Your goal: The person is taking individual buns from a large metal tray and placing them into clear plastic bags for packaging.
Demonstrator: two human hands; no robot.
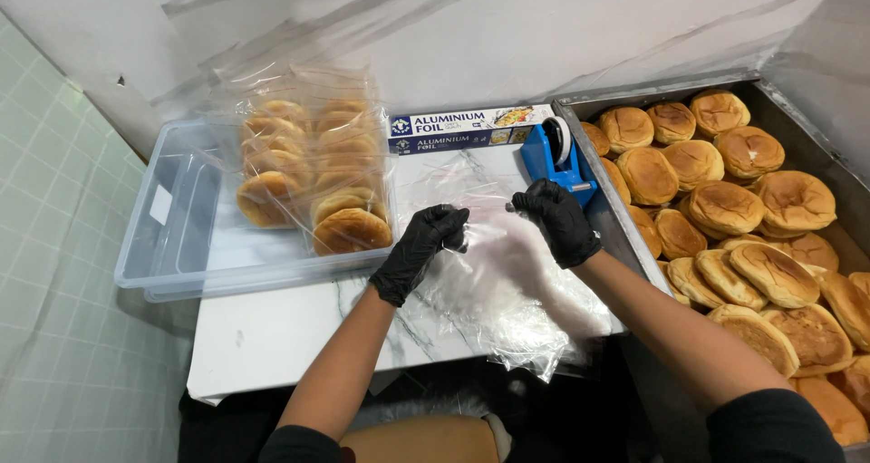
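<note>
Both my hands wear black gloves and work over a pile of clear plastic bags [494, 286] on a white marble-look table [272, 332]. My left hand [419, 247] pinches the edge of the top bag with closed fingers. My right hand [555, 217] grips the same bag's opposite edge, just in front of a blue tape dispenser [557, 159]. The bag they hold looks empty.
A clear plastic tub [177, 236] at the left holds bagged buns [313, 178]. A large metal tray [616, 205] at the right is full of loose buns [743, 214]. A foil box [467, 128] lies against the back wall. Tiled floor shows at the left.
</note>
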